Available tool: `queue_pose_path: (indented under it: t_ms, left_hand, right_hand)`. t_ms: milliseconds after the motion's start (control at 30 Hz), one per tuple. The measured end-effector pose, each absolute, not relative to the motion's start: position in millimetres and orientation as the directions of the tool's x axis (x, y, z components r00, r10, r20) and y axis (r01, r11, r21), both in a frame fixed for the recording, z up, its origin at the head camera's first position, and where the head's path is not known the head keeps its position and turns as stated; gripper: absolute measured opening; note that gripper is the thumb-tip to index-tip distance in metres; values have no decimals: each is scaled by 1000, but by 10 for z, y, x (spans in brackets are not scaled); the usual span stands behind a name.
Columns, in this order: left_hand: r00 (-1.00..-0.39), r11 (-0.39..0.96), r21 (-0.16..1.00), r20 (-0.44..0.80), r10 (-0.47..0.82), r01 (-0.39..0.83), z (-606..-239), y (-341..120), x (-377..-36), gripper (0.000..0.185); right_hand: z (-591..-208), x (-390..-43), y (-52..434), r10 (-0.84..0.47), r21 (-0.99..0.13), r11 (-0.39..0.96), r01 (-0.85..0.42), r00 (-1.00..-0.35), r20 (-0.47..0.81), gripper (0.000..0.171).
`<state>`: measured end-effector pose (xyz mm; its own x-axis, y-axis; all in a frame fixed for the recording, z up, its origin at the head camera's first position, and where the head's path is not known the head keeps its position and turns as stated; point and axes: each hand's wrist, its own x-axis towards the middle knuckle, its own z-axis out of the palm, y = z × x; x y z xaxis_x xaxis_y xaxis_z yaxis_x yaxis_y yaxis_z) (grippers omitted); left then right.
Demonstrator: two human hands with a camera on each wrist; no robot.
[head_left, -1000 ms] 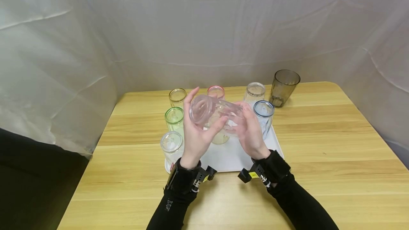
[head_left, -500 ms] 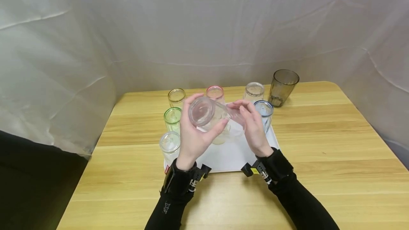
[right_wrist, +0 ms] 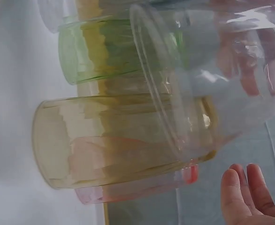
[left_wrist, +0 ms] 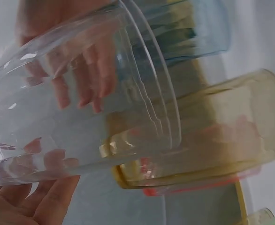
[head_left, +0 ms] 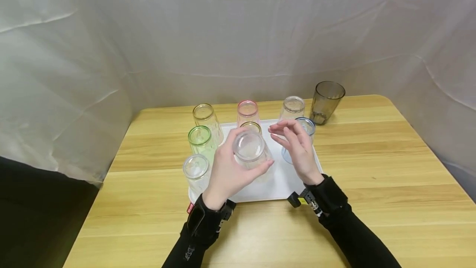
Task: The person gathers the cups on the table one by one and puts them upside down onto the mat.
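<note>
My left hand (head_left: 228,171) grips a clear drinking glass (head_left: 250,148), held bottom up above the white tray (head_left: 256,195). In the left wrist view its wide rim points down toward the tray. The right hand (head_left: 297,148) is apart from the glass, just to its right, with fingers loosely bent and nothing in them. Behind the held glass stands an upturned amber glass (right_wrist: 57,140), mostly hidden in the head view. The blue-rimmed glass (head_left: 307,125) is partly covered by the right hand.
Upturned on the tray's left are a gold-rimmed glass (head_left: 203,112), a green glass (head_left: 200,135) and a clear one (head_left: 196,167). A pink-rimmed glass (head_left: 248,108) and another clear glass (head_left: 293,106) stand at the back. A grey tumbler (head_left: 327,100) stands upright behind, at right.
The clear glass has turned from lying sideways between both hands to bottom up in the left hand. My right hand has let go and drawn slightly to the right.
</note>
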<state>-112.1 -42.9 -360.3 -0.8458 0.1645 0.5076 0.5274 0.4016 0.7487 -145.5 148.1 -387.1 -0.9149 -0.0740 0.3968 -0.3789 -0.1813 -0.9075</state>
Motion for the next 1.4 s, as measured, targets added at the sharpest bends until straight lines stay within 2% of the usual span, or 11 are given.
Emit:
queue_pose_path:
  t_ms: [333, 600, 967, 1267, 1400]
  left_hand:
    - [-860, 535, 687, 479, 174, 491, -3844, -409, -1094, 74]
    - [-880, 572, 681, 440, 180, 457, -4009, -413, -1081, 78]
    - [-877, 604, 651, 439, 195, 459, -4152, -412, -1101, 81]
    - [-866, 641, 602, 450, 219, 476, -4151, -431, -1116, 94]
    - [-854, 636, 594, 470, 223, 493, -4112, -450, -1105, 91]
  right_hand:
    - [-4025, -1447, 1502, -104, -923, -122, -364, -921, 377, 29]
    - [-4085, -1439, 1512, -138, -926, -96, -366, -916, 376, 31]
    - [-4126, -1419, 1526, -155, -929, -56, -366, -916, 370, 30]
    - [-4159, -1424, 1533, -161, -929, -55, -366, -915, 370, 30]
    - [-4165, -1421, 1534, -165, -929, -60, -365, -914, 370, 30]
